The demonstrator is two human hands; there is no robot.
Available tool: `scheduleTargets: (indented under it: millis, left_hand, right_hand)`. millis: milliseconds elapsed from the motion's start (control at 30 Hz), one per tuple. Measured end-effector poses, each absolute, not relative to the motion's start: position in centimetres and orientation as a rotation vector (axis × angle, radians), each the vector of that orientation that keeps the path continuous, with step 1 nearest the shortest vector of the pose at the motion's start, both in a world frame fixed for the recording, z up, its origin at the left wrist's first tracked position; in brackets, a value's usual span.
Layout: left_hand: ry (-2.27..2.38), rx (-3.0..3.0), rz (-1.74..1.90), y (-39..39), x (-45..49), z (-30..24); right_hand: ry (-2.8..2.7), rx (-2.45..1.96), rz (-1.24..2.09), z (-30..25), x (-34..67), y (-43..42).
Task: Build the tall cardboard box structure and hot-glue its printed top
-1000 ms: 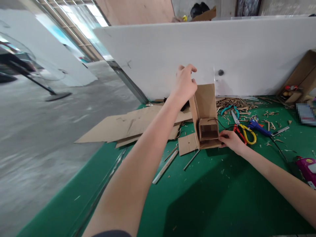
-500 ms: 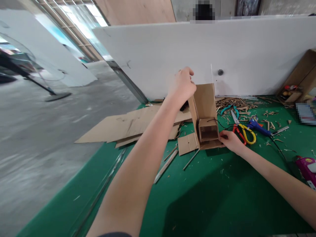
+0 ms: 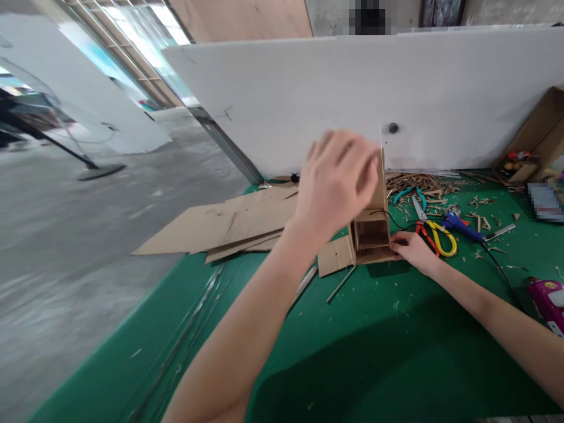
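Observation:
A small cardboard structure (image 3: 372, 254) stands on the green table, with a tall back panel and open box-like compartments in front. At its lower right edge my right hand (image 3: 414, 251) is closed, fingertips pinching the cardboard. My left hand (image 3: 337, 176) is raised in front of the tall panel and hides much of it. Its fingers are curled and blurred; whether anything is in them is hidden. A thin white strand (image 3: 380, 136) rises beside the panel's top right. On the left a square cardboard flap (image 3: 335, 257) lies against the structure. A black wire (image 3: 396, 223) runs out to the right.
Flat cardboard sheets (image 3: 238, 220) lie at left. At right are yellow-and-red-handled scissors (image 3: 444, 239), teal pliers (image 3: 409, 192), a blue glue gun (image 3: 462, 226), cardboard scraps (image 3: 423, 183) and a purple object (image 3: 546, 299). A white board (image 3: 273, 100) stands behind. Thin sticks (image 3: 340, 285) lie in front.
My left hand has moved right and nearer to me, now covering much of the tall panel. My right hand stays at the lower right edge of the cardboard structure.

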State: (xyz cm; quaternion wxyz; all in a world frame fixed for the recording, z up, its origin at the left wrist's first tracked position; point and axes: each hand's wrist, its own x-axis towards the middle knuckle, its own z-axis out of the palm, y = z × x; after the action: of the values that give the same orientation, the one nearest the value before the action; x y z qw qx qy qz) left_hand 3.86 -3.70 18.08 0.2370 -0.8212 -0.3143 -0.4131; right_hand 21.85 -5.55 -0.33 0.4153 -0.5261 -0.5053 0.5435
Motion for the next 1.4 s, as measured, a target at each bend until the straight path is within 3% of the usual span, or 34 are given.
scheduleTargets:
  millis: [133, 400, 967, 1400]
  left_hand:
    - [-0.446, -2.335, -0.811, -9.4, 4.5, 12.5]
    - [-0.814, -2.44, -0.55, -10.5, 1.9, 3.6]
    - [-0.85, -2.498, -0.683, -9.8, 2.0, 1.1]
    - [-0.816, -2.522, -0.688, -9.6, 2.1, 0.1]
  right_hand:
    - [-1.246, -1.296, 1.379, -0.2, 21.9, -5.6]
    - [-1.177, -1.283, 1.427, -0.6, 21.7, -5.3]
    - [-1.249, -1.257, 1.433, -0.2, 21.8, -5.5]
    - [-1.589, -1.324, 1.075, -0.8, 21.9, -5.4]
